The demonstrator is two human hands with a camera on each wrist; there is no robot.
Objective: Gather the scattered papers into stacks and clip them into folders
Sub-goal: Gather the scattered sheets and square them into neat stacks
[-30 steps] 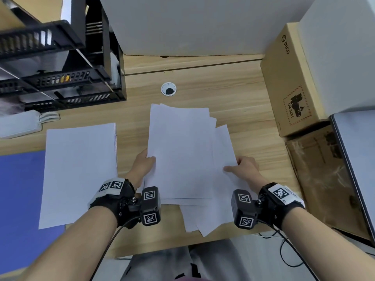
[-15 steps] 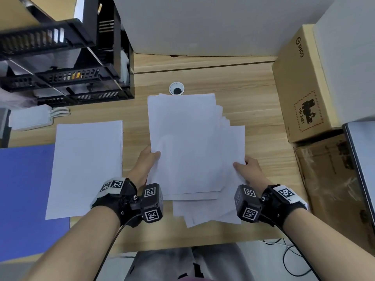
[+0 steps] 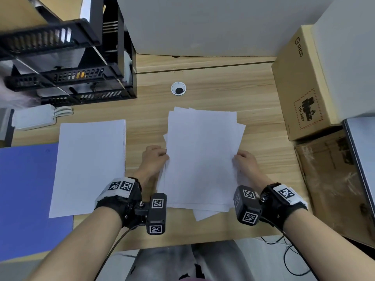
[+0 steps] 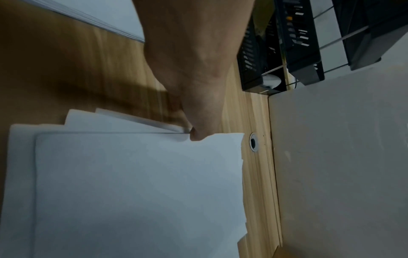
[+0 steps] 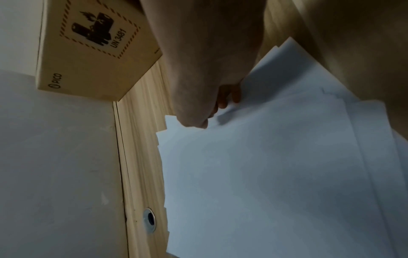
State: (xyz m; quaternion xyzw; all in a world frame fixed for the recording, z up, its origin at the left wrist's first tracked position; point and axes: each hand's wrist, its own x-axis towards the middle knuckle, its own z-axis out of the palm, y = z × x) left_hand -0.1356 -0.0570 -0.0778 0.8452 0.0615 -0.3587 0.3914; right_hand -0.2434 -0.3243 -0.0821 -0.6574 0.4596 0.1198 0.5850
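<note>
1. Fingertips of left hand (image 3: 154,159) tucked behind the left edge of the loose pile of papers (image 3: 203,157); only knuckles and back of hand on show in head view.
2. Left wrist view: thumb tip on top of the upper sheet at its edge, other fingers out of sight under the sheets. Left grip: pinching the pile's left edge.
3. Right hand (image 3: 244,161) at the pile's right edge, fingers curled over it. Right wrist view: fingertips (image 5: 225,99) pressed on the paper edge, thumb not made out. Right grip: closed on the pile's right edge.
4. Pile sits in the middle of the tabletop (image 3: 203,98), squarely between both hands, edges uneven; corners of lower sheets sticking out at the near right and far left.
5. Sheet count not readable; lower sheets mostly covered by the top one.
6. Second stack of paper (image 3: 89,165), squared up, lying left of the left hand, apart from it, its left part overlapping a blue folder (image 3: 26,199).
7. Folder cut off by the left edge of frame; clip not seen.
8. Black tray rack (image 3: 67,57) at far left, contents too dark to identify.
9. Cardboard box (image 3: 300,84) at far right, well apart from the pile; print "PICO" and "UN 3481" legible.
10. Cable hole (image 3: 178,88) beyond the pile's far edge.
</note>
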